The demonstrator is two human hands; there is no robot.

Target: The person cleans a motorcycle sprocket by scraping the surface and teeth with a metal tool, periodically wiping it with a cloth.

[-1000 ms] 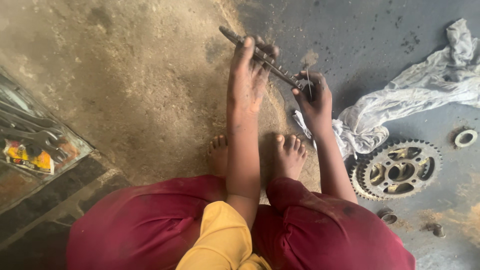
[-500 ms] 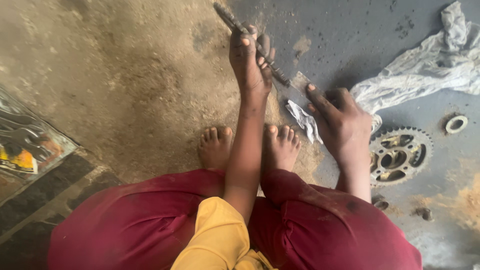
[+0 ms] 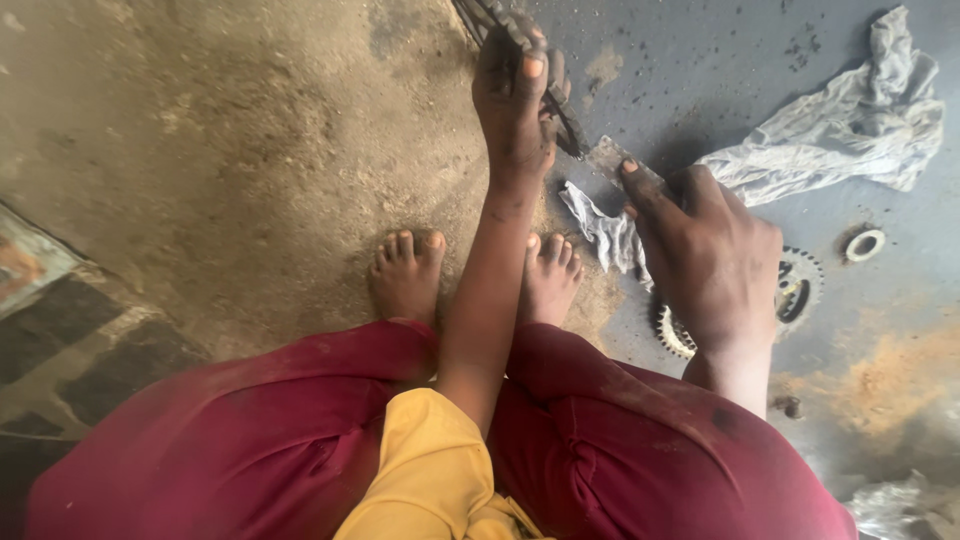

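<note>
Near the top edge of the view, over the dirt floor, a greasy chain is held in the closed grip of the left hand, much as it was a second ago. What has changed is the right hand: it has been drawn off the chain and lowered, fingers spread and holding nothing, onto a small flat metal strip beside a crumpled rag, with the sprocket half hidden beneath it. By this the work appears shifted from the chain to the strip.
</note>
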